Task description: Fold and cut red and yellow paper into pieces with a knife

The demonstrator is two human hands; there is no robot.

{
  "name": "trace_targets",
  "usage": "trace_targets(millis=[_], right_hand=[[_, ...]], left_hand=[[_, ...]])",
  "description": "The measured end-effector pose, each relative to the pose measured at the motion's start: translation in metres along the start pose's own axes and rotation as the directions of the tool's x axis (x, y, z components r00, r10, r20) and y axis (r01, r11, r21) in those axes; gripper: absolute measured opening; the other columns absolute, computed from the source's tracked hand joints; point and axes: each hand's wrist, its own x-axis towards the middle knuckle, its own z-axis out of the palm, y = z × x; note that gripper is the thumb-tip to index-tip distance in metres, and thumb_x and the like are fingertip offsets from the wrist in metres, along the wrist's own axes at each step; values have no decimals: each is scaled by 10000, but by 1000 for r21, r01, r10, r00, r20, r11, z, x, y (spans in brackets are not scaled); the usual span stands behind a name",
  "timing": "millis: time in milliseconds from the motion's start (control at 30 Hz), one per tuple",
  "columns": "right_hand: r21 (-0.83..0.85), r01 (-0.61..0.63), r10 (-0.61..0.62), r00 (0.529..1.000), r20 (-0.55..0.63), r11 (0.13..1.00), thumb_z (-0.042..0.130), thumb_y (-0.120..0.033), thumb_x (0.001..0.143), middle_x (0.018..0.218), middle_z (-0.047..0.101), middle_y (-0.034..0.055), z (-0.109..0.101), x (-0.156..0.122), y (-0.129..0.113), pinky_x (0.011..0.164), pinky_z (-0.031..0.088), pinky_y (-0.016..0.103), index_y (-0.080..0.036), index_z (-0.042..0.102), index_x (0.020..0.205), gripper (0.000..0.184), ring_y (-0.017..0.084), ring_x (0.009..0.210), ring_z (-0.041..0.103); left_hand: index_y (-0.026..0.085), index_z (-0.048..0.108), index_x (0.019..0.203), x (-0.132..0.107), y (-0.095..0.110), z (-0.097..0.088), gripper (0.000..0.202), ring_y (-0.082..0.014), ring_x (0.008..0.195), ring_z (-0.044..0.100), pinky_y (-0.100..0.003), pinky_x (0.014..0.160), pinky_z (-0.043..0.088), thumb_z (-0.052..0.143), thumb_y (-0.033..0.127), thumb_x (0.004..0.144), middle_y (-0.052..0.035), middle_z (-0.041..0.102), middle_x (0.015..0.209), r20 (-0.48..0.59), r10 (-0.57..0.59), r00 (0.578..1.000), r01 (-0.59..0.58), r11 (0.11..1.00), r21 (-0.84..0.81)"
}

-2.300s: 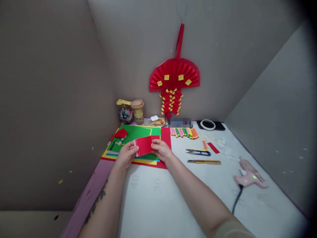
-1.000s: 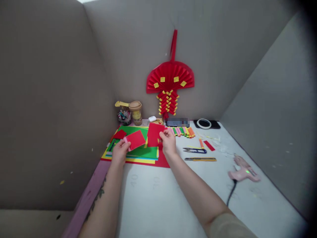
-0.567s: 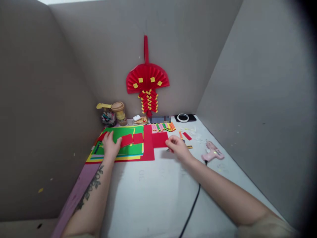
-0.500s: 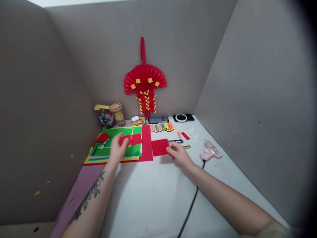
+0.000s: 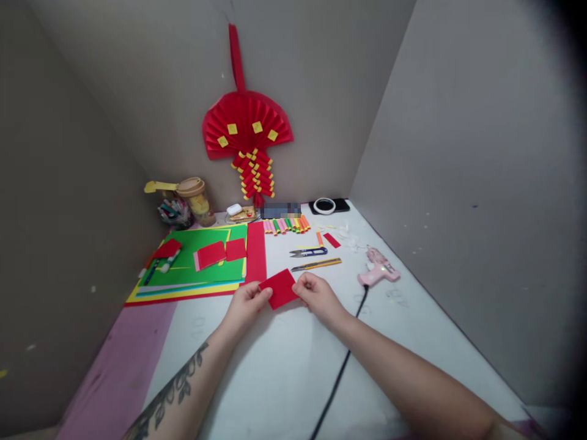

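A red rectangular piece of paper (image 5: pixel 278 289) is held above the white table between my two hands. My left hand (image 5: pixel 247 307) pinches its left edge, thumb on top. On its right edge, my right hand (image 5: pixel 320 297) grips with thumb and curled fingers. Just beyond the hands lie a yellow craft knife (image 5: pixel 317 264) and dark-blue thread snips (image 5: pixel 309 252). To the left, more red paper pieces (image 5: pixel 211 255) rest on a stack of coloured sheets (image 5: pixel 183 274), green on top.
A pink glue gun (image 5: pixel 380 269) with a black cord (image 5: pixel 340 373) lies at right. Small coloured paper rolls (image 5: pixel 287 225) line the back. A cup (image 5: pixel 197 200) and a pen holder (image 5: pixel 174 214) stand back left. A red fan ornament (image 5: pixel 247 128) hangs on the wall.
My left hand has come from the red pieces on the stack to the paper's left edge. The paper and my right hand have moved nearer to me, and the camera view has shifted.
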Motion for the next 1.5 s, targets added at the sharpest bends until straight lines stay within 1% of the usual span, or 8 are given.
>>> trace_targets(millis=[100,267,433,600,933,1167,1333,1500], right_hand=[[-196,194,-209,976,-61,961,538,-270,802,588,521,-32,-1,-2,-1,518,388,228,-200,496,723,114,118,542,487],[-326,490,-539,839,-76,808,473,-169,833,996,623,70,-4,-5,-2,876,443,370,-219,607,860,145,199,981,563],[82,291,-274,945,-178,953,551,-283,820,1207,512,93,4,-5,1,821,499,354,-251,504,1138,323,188,977,586],[279,-7,30,996,-78,960,633,-335,719,754,506,-26,10,-1,3,542,480,240,-204,497,1056,386,97,572,537],[-41,74,-75,997,-18,996,482,-183,758,664,560,-37,6,-7,2,567,437,231,-214,508,1016,262,111,580,529],[-165,101,-119,988,-102,981,443,-151,757,775,641,0,-9,1,0,646,480,263,-208,498,976,233,139,682,611],[-703,179,-336,937,-91,688,434,-109,787,985,646,76,-44,21,-1,851,419,344,-182,597,977,260,219,965,544],[-921,60,-227,973,-32,385,478,-144,812,1046,633,82,-66,38,2,856,354,334,-193,649,999,258,244,992,468]], left_hand=[[130,628,667,-2,-3,-3,365,-83,440,458,-184,448,322,631,491,720,23,542,473,6,7,1000,-7,1000,-27],[149,649,1070,-2,-7,-5,444,-196,886,624,-268,726,476,559,484,793,-108,683,1024,32,73,997,-67,986,-155],[139,630,1063,0,-8,-1,453,-215,934,624,-289,775,487,725,324,660,-113,671,1068,-38,80,996,-83,992,-95],[153,625,1066,-4,-5,3,385,-207,931,628,-285,758,492,669,277,704,-105,673,1056,49,85,995,-80,992,-101],[198,723,968,-5,-7,-2,267,-188,800,622,-277,719,481,611,259,732,-69,687,914,108,105,989,-128,964,234],[178,725,949,-5,-3,-2,291,-203,845,631,-293,769,487,637,247,680,-70,710,941,-36,71,997,-64,986,151],[127,658,1071,0,-8,-7,485,-177,741,636,-251,647,482,709,333,635,-89,709,916,-131,-51,990,44,998,-53],[122,664,1023,0,-8,-4,505,-166,745,632,-238,652,480,757,339,577,-83,704,900,-137,-92,986,74,989,-128]])
